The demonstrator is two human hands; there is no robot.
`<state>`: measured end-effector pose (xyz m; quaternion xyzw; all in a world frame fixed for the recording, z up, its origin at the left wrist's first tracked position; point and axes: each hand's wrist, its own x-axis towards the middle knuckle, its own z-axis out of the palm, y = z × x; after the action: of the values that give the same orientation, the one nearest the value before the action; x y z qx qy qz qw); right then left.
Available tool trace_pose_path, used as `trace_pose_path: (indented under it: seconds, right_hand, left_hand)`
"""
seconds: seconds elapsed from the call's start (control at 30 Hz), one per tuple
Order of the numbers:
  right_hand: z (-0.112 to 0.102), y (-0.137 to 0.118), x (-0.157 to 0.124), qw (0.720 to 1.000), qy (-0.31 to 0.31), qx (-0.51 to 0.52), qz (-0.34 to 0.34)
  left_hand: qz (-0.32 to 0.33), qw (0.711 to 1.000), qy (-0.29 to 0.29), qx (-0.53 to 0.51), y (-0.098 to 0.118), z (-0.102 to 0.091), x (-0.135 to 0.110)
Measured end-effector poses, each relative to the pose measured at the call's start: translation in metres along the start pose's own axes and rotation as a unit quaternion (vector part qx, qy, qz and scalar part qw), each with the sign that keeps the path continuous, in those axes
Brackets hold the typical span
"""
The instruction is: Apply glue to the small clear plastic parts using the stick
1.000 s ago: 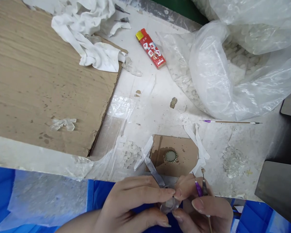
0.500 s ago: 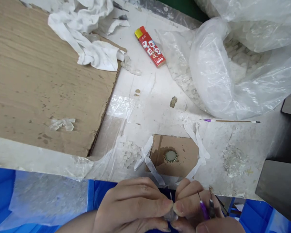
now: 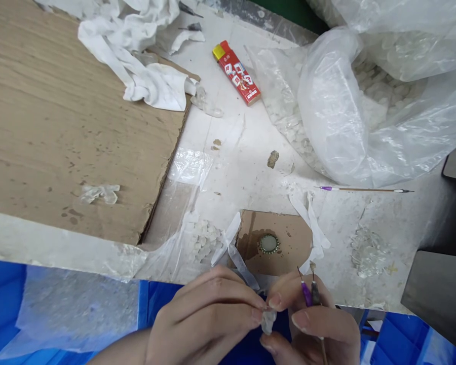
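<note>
My left hand (image 3: 209,319) is closed at the front edge of the table, thumb and fingers pinching a small translucent, whitish piece (image 3: 268,321). Beside it, my right hand (image 3: 327,317) grips two slender fine-tipped tools between its fingers, one with a purple collar (image 3: 306,294) and one with a dark grey collar (image 3: 315,293). A brown shaft shows below the fingers. The right fingertips sit close around the translucent piece; exact contact is hard to make out. Just beyond the hands, a bottle cap (image 3: 269,244) with pale filling lies on a small damp cardboard piece (image 3: 294,238).
A large cardboard sheet (image 3: 99,116) with white cloth (image 3: 152,86) covers the left. A red lighter (image 3: 237,73) lies at the back, near clear bags (image 3: 334,111) of translucent pieces. Another thin tool (image 3: 365,189) rests at right. Small piles (image 3: 205,238) flank the cardboard; blue bins stand below.
My right fingers have spread apart around the translucent piece, which now shows more fully and is turned. The tool tips in my right hand have moved left and up.
</note>
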<state>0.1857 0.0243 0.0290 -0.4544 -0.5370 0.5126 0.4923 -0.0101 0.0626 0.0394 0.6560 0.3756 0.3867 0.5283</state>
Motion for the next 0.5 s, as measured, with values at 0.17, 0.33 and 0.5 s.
trace_pose_path:
  seconds: [0.17, 0.33, 0.5]
  right_hand:
    - [0.0062, -0.0035, 0.0048, 1.0, -0.001, -0.001, -0.007]
    - [0.0084, -0.0031, 0.0039, 0.999, 0.018, -0.018, -0.025]
    - [0.0048, -0.0048, 0.0039, 1.0, -0.005, -0.017, -0.008]
  left_hand:
    - [-0.006, 1.0, 0.008, -0.009, 0.0016, 0.0033, 0.0025]
    - [-0.026, 0.999, -0.008, -0.038, -0.0013, 0.0021, 0.0007]
    - [-0.01, 1.0, -0.009, -0.027, -0.0047, 0.0004, -0.0037]
